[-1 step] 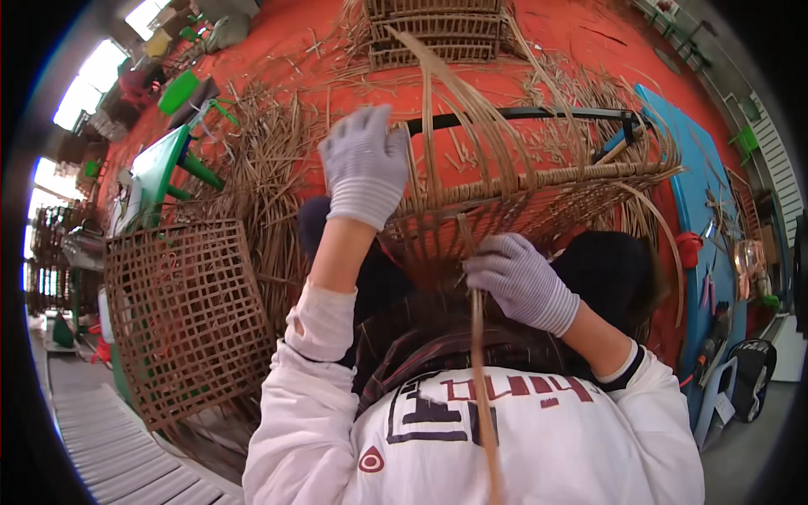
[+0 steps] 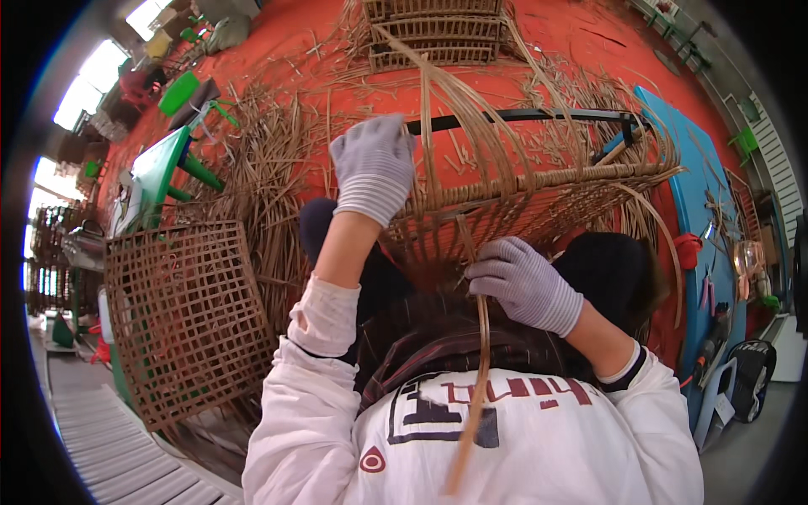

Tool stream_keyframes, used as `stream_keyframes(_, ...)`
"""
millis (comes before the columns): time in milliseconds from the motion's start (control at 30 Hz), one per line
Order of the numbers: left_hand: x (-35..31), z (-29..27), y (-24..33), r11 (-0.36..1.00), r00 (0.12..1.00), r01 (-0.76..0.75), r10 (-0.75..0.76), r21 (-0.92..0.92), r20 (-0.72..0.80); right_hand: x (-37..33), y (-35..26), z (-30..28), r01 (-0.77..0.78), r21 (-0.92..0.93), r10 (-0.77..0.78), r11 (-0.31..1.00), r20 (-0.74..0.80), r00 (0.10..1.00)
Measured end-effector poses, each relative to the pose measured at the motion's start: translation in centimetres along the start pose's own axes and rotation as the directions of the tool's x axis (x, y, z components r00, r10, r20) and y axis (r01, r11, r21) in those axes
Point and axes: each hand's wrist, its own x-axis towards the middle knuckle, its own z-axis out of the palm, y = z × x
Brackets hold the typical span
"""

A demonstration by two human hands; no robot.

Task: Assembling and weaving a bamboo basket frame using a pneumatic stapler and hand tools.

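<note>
A half-woven basket (image 2: 547, 210) of brown wicker lies across my knees, with a thick wrapped rim and loose strips curving up from it. A black bar (image 2: 522, 114) stands along its far side. My left hand (image 2: 374, 164), in a striped grey glove, is closed at the basket's left end, beside the bar's end; what its fingertips hold is hidden behind the hand. My right hand (image 2: 523, 282), gloved alike, pinches a flat wicker strip (image 2: 481, 353) below the rim. That strip runs down over my shirt.
A lattice wicker panel (image 2: 189, 311) leans at the left. Beyond it lie a heap of loose strips (image 2: 273, 185) and a green stool (image 2: 164, 172). More wicker pieces (image 2: 433, 42) are stacked ahead on the red floor. At the right stands a blue board (image 2: 707, 227) with tools.
My left hand has shifted slightly right and down. My right hand has barely moved, while the strip's lower end has swung to the left across my shirt.
</note>
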Motion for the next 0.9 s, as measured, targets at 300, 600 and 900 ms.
stream_keyframes(300, -0.6, 0.7, 0.2, 0.999, 0.997, -0.002, 0.006, 0.053, -0.083, 7.4, 0.3, -4.5, -0.292, 0.362, 0.39, 0.885, -0.235, 0.89)
stream_keyframes(600, -3.5, -1.0, 1.7, 0.999, 0.992, -0.024, 0.028, 0.032, -0.123, 9.1, 2.6, -2.6, -0.592, 0.52, 0.568, 0.615, 0.228, 0.79)
stream_keyframes(900, -5.3, -1.6, 2.5, 0.996, 0.991, 0.02, -0.031, -0.091, -0.129, 6.7, 0.3, -4.2, -0.42, 0.883, 0.639, 0.211, 0.201, 0.742)
